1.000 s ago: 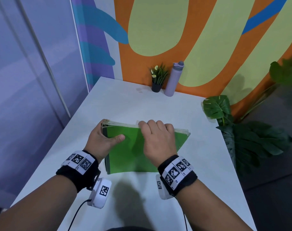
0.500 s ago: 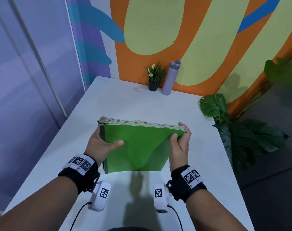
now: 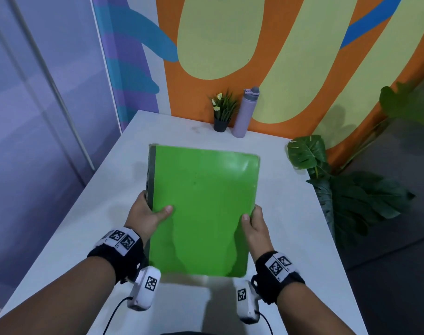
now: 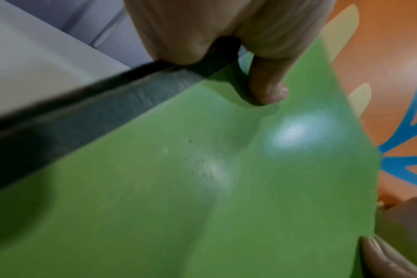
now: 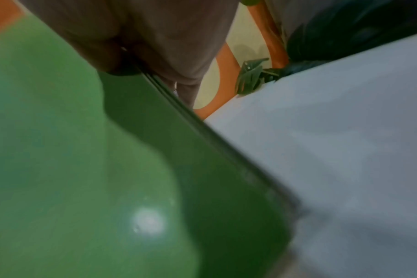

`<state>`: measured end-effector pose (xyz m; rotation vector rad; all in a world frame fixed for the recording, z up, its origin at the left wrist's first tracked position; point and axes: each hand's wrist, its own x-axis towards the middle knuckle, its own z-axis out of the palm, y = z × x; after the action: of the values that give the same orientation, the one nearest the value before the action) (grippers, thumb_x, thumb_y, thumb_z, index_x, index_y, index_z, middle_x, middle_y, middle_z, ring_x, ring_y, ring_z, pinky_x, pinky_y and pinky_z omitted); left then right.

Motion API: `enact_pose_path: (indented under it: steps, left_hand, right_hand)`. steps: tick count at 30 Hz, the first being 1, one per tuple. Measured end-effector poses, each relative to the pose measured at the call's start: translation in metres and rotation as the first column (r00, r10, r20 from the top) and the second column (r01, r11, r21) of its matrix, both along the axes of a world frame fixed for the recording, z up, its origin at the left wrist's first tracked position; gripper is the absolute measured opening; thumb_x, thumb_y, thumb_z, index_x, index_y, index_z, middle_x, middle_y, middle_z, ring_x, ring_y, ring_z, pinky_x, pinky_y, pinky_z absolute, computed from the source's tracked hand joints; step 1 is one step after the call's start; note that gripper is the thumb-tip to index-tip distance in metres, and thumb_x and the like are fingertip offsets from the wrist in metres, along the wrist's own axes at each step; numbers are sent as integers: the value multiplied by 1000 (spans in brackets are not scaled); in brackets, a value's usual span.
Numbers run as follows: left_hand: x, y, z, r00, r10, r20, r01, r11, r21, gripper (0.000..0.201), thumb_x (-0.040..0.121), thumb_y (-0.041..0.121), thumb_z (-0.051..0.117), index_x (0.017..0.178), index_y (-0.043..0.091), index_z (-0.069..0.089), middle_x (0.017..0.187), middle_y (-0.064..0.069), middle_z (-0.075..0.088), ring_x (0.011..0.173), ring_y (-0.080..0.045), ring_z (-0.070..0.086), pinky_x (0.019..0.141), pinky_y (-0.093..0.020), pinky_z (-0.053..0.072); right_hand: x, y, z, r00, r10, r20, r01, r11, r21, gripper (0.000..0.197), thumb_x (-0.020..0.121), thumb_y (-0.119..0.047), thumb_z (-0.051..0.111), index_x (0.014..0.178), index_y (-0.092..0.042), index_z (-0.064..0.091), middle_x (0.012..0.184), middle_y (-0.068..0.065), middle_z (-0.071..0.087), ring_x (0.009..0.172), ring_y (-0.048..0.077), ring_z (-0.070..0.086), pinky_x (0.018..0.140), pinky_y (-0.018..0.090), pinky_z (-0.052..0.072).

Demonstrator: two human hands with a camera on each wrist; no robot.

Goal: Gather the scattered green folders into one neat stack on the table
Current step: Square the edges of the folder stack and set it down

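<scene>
A stack of green folders [image 3: 202, 209] with a dark spine strip on its left is held upright above the white table [image 3: 104, 213], its cover facing me. My left hand [image 3: 148, 215] grips the spine edge, thumb on the cover, the other fingers hidden behind. My right hand [image 3: 253, 222] grips the opposite edge the same way. In the left wrist view my left thumb [image 4: 267, 84] presses the green folders' cover [image 4: 202, 188] beside the dark spine. The right wrist view shows the green folders' cover [image 5: 83, 169] and my right hand [image 5: 155, 41] at its right edge, blurred.
A small potted plant [image 3: 221, 112] and a lilac bottle [image 3: 246, 112] stand at the table's far edge against the painted wall. Large leafy plants [image 3: 346, 194] stand off the right side. A glass partition [image 3: 36, 117] runs along the left.
Both hands lifted the stack off the table and tipped it upright, so its cover now faces me. The right hand shifted from the stack's top to its right edge.
</scene>
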<state>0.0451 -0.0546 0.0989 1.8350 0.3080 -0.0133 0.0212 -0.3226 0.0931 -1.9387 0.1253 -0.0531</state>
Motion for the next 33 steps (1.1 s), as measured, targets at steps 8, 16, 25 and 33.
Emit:
enact_pose_path:
  steps: [8, 16, 25, 33]
  left_hand:
    - [9, 4, 8, 986, 1, -167, 1, 1000, 10, 86, 77, 47, 73, 144, 14, 30, 146, -15, 46, 131, -32, 46, 111, -45, 37]
    - [-11, 7, -7, 920, -98, -380, -142, 820, -554, 58, 89, 26, 64, 138, 2, 41, 134, -19, 58, 111, -38, 64, 82, -49, 57]
    - [-14, 36, -35, 875, 297, -382, -470, 711, -523, 36, 85, -15, 57, 119, -14, 45, 110, -36, 62, 83, -39, 68, 54, -47, 61]
    - [-4, 86, -89, 757, 306, -577, -417, 907, -67, 47, 94, 32, 55, 134, 11, 44, 122, -6, 64, 81, -8, 56, 64, -15, 45]
  right_hand:
    - [21, 2, 16, 984, -169, -61, 178, 956, 231, 15, 94, -5, 46, 98, -16, 55, 82, 8, 60, 71, 23, 55, 65, 32, 43]
    - [43, 5, 3, 897, -394, -201, 436, 866, 247, 10, 89, -18, 46, 98, -19, 51, 100, 20, 61, 85, 30, 57, 87, 53, 48]
    - [37, 31, -6, 967, 19, -256, 4, 996, 91, 22, 99, -26, 39, 112, -19, 55, 103, 9, 65, 84, 23, 64, 67, 36, 56]
    - [15, 10, -79, 865, 204, -459, -460, 688, -561, 38, 95, -25, 43, 133, -22, 49, 136, 6, 43, 122, 25, 43, 99, 36, 41]
